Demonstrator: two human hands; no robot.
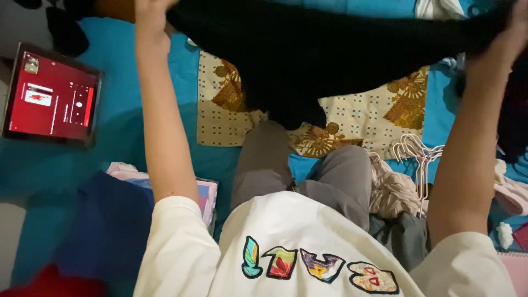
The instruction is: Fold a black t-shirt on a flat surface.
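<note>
Black garment (pixel 330 49): held stretched across the top of view, 11 to 1 o'clock, above a patterned cream cloth (pixel 357 118). Left hand (pixel 149 25): fingers closed on its left edge. Right hand (pixel 514 33): gripping the right edge (fingers partly hidden). Tablet (pixel 52 96), red screen, at 9 o'clock. Pale hangers (pixel 418 154) at 3 o'clock.

Black garment (pixel 330 49), dark knit-looking fabric (detail hard to tell), held up and stretched wide, middle sagging low above a patterned cloth (pixel 357 118)
</note>
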